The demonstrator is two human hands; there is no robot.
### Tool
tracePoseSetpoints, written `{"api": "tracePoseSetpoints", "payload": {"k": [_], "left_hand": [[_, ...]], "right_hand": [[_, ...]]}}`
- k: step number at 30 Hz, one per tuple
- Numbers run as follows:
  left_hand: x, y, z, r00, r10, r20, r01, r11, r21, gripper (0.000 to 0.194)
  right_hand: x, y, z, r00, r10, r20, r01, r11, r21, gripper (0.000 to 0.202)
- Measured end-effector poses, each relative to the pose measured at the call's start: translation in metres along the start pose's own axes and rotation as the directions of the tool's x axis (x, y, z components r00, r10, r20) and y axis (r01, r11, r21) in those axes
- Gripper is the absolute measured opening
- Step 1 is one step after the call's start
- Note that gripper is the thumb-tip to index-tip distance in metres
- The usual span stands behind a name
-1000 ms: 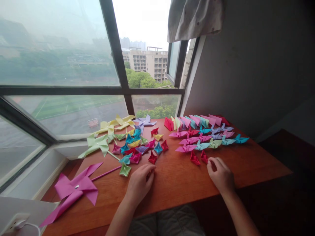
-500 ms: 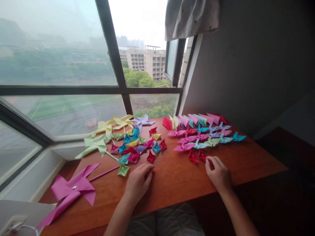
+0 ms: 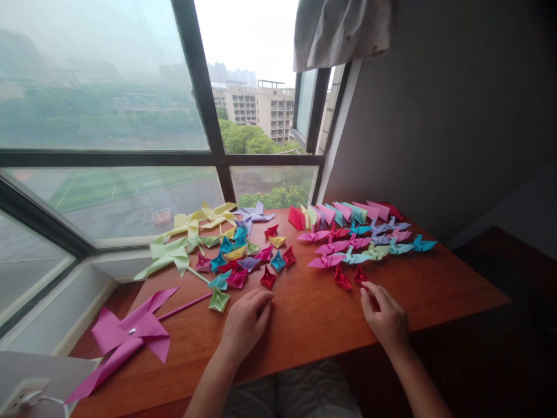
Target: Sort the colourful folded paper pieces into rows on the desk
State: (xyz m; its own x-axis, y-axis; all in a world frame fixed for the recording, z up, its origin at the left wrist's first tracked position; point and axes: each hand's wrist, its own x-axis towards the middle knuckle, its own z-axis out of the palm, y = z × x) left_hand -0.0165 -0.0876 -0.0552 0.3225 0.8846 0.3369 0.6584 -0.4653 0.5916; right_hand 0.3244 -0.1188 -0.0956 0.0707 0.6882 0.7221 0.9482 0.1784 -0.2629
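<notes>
Two red paper boats, a left one (image 3: 342, 278) and a right one (image 3: 360, 274), sit in front of rows of folded paper cranes (image 3: 354, 244). My right hand (image 3: 386, 316) is at the near edge of the right boat, its index fingertip close against it and its thumb slightly apart. Whether they touch is unclear. On the tabletop rests my left hand (image 3: 247, 316), fingers curled in, with nothing visible in them. Just beyond it lie another red paper boat (image 3: 267, 278) and a light green paper boat (image 3: 219, 299).
Multicoloured paper boats (image 3: 237, 253) cluster left of centre. Yellow, pale green and lilac paper pinwheels lie behind; a large magenta pinwheel (image 3: 131, 332) is at the left front. Folded paper pieces (image 3: 348, 213) line the back of the wooden table (image 3: 313, 331). Windows (image 3: 104, 75) stand behind.
My right hand has drawn slightly toward me, and its thumb has dropped away from the index finger beside the right red boat. The left hand stays in place.
</notes>
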Motion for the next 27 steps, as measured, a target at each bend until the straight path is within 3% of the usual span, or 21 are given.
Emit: {"api": "tracePoseSetpoints", "payload": {"k": [5, 12, 23, 27], "left_hand": [[0.000, 0.001, 0.000, 1.000, -0.011, 0.000, 0.011, 1.000, 0.001, 0.019], [0.000, 0.000, 0.000, 1.000, -0.011, 0.009, 0.011, 1.000, -0.007, 0.018], [0.000, 0.000, 0.001, 1.000, -0.013, 0.012, 0.013, 1.000, -0.019, 0.017], [0.000, 0.000, 0.000, 1.000, -0.009, 0.009, 0.009, 1.000, -0.021, 0.017]], "right_hand": [[0.000, -0.016, 0.011, 0.995, -0.001, 0.099, -0.002, 1.000, 0.029, 0.023], [0.008, -0.016, 0.021, 0.990, -0.037, 0.134, 0.036, 0.999, 0.008, 0.023], [0.002, -0.023, 0.012, 0.993, -0.045, 0.109, 0.039, 0.998, 0.055, 0.020], [0.005, -0.022, 0.009, 0.998, 0.021, 0.056, -0.027, 0.994, 0.102, 0.021]]}}
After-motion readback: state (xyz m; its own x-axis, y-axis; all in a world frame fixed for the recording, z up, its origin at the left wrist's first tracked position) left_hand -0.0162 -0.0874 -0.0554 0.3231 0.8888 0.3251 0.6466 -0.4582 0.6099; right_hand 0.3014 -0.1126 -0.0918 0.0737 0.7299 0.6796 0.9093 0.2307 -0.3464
